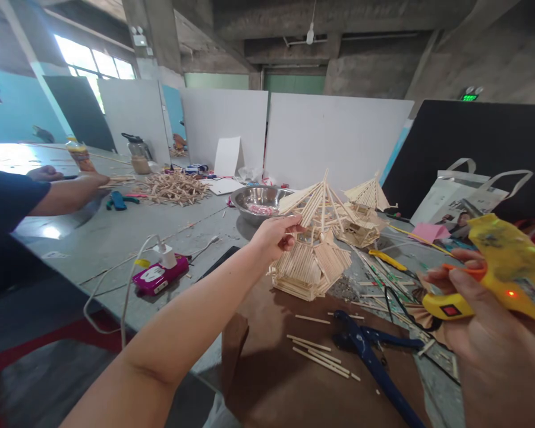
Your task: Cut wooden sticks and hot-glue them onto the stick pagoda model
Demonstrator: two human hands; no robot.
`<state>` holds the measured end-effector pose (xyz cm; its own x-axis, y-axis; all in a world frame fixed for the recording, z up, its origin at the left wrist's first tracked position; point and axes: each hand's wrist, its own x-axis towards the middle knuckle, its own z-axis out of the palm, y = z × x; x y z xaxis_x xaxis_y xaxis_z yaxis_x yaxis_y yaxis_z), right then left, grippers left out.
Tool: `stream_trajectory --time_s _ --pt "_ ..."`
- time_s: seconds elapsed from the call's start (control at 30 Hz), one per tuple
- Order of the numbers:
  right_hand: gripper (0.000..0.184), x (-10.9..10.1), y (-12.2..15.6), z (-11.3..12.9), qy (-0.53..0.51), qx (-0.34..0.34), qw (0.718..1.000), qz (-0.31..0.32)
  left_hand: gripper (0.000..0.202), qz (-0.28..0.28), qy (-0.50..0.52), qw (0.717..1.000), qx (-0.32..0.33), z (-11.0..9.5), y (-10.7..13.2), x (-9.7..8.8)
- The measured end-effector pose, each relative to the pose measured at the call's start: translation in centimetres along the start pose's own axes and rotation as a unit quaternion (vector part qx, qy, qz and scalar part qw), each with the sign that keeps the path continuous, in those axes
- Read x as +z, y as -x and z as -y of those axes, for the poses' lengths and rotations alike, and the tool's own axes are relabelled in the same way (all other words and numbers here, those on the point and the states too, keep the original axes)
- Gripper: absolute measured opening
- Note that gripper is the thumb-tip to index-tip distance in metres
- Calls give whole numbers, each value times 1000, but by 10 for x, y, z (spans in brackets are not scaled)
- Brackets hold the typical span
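My left hand (pixel 279 238) reaches forward with its fingers pinched at the upper roof of a pavilion model (pixel 312 270) built from thin wooden sticks. The model has a pointed, partly bare roof frame above a slatted lower roof. What exactly lies between the fingertips is partly hidden. In my right hand (pixel 485 333) is a yellow hot glue gun (pixel 512 255), its nozzle tilted up to the left and a small red light lit. Loose sticks (pixel 321 355) and blue-handled pliers (pixel 361 348) lie on the brown board (pixel 276 386) below the model.
Behind stands a second stick model (pixel 365 208), beside a metal bowl (pixel 254 208). A purple power strip (pixel 160 274) with cables lies left. Further back are a stick pile (pixel 176 187) and another person's arm (pixel 66 193). Yellow-handled cutter (pixel 387 260) and scraps lie right.
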<state>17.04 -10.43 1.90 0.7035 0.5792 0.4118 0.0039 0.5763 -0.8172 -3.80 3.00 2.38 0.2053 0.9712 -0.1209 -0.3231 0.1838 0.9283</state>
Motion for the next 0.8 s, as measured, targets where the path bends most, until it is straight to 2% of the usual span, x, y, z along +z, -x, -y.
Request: stream_trajectory --time_s 0.2,0.43,0.8 --pt "18 -4 -2 -6 -20 0 1000 1 19 -4 -1 1000 0 -1 -1 1" --pt "23 -1 0 -4 -12 21 1000 0 18 -13 3 1000 -4 -2 -2 3" --pt "21 -2 -1 -4 -5 -11 1000 5 16 -11 13 999 -31 -4 -3 3"
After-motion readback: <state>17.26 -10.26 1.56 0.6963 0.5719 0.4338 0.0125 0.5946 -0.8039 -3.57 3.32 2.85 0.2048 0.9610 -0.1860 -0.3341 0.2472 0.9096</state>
